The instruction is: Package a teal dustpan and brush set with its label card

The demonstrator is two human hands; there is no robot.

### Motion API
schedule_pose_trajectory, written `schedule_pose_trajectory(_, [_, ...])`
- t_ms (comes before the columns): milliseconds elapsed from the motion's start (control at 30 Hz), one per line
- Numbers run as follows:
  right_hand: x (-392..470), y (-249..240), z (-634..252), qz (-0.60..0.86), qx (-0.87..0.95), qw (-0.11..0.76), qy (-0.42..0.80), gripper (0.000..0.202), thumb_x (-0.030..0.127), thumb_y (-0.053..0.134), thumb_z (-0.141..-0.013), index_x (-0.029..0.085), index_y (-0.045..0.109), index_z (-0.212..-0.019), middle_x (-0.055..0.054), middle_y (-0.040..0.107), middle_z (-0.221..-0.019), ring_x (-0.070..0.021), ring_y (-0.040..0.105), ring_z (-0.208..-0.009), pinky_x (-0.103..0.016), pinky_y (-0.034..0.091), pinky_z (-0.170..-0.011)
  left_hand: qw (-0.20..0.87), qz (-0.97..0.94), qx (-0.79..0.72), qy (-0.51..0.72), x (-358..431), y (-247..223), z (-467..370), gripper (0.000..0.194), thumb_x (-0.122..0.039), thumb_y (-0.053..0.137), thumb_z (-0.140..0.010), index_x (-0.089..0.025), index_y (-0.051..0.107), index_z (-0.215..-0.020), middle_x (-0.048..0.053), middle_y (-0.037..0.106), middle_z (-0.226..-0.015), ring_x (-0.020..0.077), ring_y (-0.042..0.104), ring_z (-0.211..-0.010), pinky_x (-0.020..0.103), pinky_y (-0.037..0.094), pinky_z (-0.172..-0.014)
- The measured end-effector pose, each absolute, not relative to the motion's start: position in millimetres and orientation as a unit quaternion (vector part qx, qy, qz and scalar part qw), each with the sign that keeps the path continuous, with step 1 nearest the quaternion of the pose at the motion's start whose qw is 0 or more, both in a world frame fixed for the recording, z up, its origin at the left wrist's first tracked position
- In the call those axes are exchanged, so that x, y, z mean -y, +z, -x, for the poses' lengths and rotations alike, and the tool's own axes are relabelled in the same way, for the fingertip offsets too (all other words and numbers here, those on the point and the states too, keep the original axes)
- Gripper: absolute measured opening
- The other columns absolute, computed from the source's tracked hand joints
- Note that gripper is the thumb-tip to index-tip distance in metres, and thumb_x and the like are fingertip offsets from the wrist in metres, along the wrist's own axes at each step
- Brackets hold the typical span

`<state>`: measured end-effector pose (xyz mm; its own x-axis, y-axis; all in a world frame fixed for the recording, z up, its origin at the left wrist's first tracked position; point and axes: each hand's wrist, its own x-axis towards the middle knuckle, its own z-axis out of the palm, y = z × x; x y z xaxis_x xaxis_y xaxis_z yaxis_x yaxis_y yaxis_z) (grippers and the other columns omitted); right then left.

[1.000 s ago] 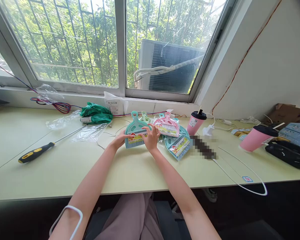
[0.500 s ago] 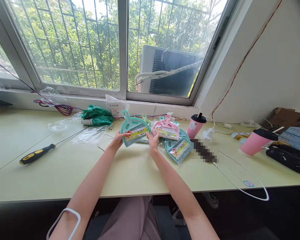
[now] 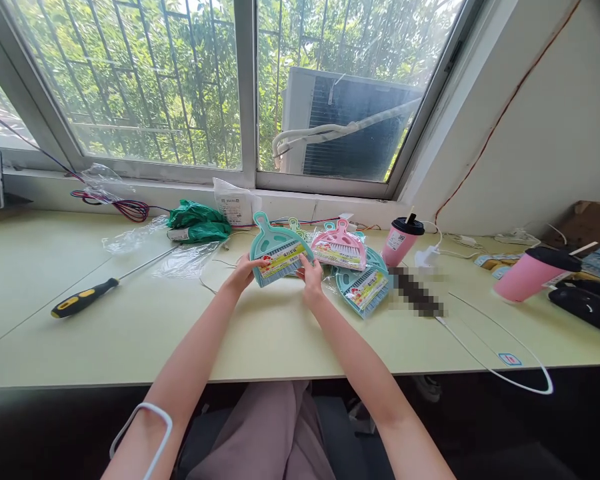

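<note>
Since a second ago, the right hand [image 3: 311, 275] has moved from across the front of the teal dustpan set [image 3: 280, 257] to its right edge, baring the label, and the set's handle has swung to lean left.

In the head view, the teal dustpan set is between the two hands, held up in front of the person above the table [image 3: 260, 347], handle pointing away and bristles toward the person. The left hand [image 3: 243, 272] is closed on its left edge, thumb pressed over the front by the label's left end, other fingers mostly hidden behind. The right hand pinches the lower right corner with its thumb in front; how far its fingers reach behind cannot be told. Both forearms stretch forward from the lower corners of the view and converge on the set, wrists low.

Just right of the right hand, a pink dustpan set [image 3: 339, 248] partly covers a second teal set [image 3: 365, 290]. A light green handle [image 3: 293, 223] shows behind the held set. A screwdriver [image 3: 85, 297] lies well to the left.
</note>
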<state>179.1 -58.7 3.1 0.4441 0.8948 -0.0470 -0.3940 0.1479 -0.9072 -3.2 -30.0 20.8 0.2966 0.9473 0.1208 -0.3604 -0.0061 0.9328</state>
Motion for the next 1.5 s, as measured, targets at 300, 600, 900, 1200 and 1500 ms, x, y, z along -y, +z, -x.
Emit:
schedule_pose_trajectory(300, [54.2, -3.4, -169.2, 0.357, 0.322, 0.637, 0.602, 0.033, 0.032, 0.080, -0.073, 0.024, 0.058, -0.096, 0.001, 0.075, -0.092, -0.0168, 0.074, -0.077, -0.032, 0.064, -0.074, 0.628, -0.472, -0.300, 0.541, 30.9, 20.9, -1.3, 0.059, -0.018, 0.083, -0.054, -0.014, 0.066, -0.109, 0.010, 0.076, -0.099, 0.0333, 0.070, -0.101, 0.048, 0.054, -0.095])
schedule_pose_trajectory(600, [53.2, 2.8, -177.4, 0.371, 0.288, 0.634, 0.615, 0.015, 0.016, 0.073, -0.078, 0.020, 0.062, -0.087, 0.000, 0.076, -0.077, -0.0153, 0.073, -0.066, -0.030, 0.066, -0.069, 0.626, -0.482, -0.301, 0.534, 24.4, 10.7, -3.8, 0.053, -0.021, 0.086, -0.052, -0.013, 0.066, -0.101, 0.011, 0.075, -0.099, 0.0344, 0.069, -0.105, 0.050, 0.052, -0.098])
schedule_pose_trajectory(900, [56.9, 6.5, -179.2, 0.376, 0.304, 0.634, 0.604, 0.017, 0.017, 0.077, -0.075, 0.019, 0.062, -0.084, -0.002, 0.074, -0.072, -0.0215, 0.076, -0.078, -0.039, 0.067, -0.078, 0.612, -0.514, -0.279, 0.531, 24.4, 10.9, -3.4, 0.076, -0.022, 0.086, -0.055, -0.015, 0.059, -0.125, 0.011, 0.074, -0.101, 0.0352, 0.069, -0.103, 0.052, 0.053, -0.094])
schedule_pose_trajectory(1200, [57.0, 7.0, -178.2, 0.383, 0.306, 0.635, 0.597, 0.016, 0.017, 0.076, -0.076, 0.020, 0.061, -0.083, -0.001, 0.074, -0.072, -0.0219, 0.076, -0.080, -0.040, 0.067, -0.078, 0.609, -0.516, -0.291, 0.528, 27.6, 14.8, -2.8, 0.076, -0.022, 0.085, -0.056, -0.016, 0.057, -0.127, 0.011, 0.074, -0.103, 0.0338, 0.070, -0.101, 0.050, 0.055, -0.092])
schedule_pose_trajectory(1500, [58.7, 7.5, -176.5, 0.387, 0.310, 0.637, 0.590, 0.013, 0.017, 0.073, -0.078, 0.020, 0.062, -0.084, 0.000, 0.074, -0.071, -0.0197, 0.075, -0.075, -0.037, 0.067, -0.077, 0.611, -0.503, -0.301, 0.532, 30.1, 16.5, -3.5, 0.074, -0.019, 0.084, -0.055, -0.017, 0.060, -0.125, 0.010, 0.075, -0.102, 0.0350, 0.070, -0.104, 0.049, 0.055, -0.094])
